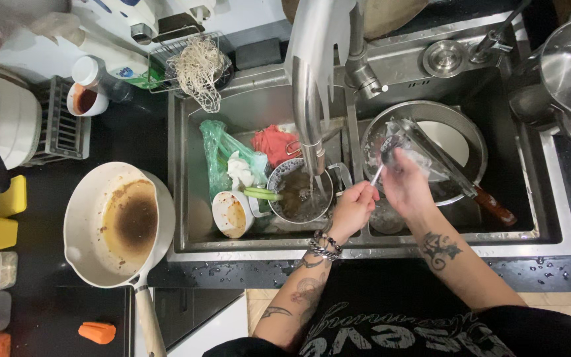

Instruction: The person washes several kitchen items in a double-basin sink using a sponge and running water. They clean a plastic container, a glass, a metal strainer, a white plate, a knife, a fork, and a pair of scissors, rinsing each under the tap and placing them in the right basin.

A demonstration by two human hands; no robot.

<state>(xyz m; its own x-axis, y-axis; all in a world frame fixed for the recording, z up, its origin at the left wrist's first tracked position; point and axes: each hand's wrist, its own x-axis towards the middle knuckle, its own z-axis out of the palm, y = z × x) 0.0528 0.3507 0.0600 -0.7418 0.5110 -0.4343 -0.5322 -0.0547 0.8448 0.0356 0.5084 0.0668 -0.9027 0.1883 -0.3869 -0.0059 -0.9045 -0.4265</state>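
Nearest on the dark bench, an orange carrot piece lies beside a cream frying pan whose floor is scorched brown.

Over the divider of the steel sink, the left hand is closed around a thin white utensil, its tip angled up to the right. Touching it, the right hand is curled around a clear glass cup, tilted over the right basin.

In the left basin, a small white bowl smeared with orange sauce lies tipped on its side. Beside it a steel pot holds dark water, with the stream from the tap running into it. Behind lie a green plastic bag and a red cloth.

In the right basin, a steel bowl holds a white plate and metal tongs.

Farther back, a small cup contains red sauce, and a wire rack holds a pale mesh scrubber.
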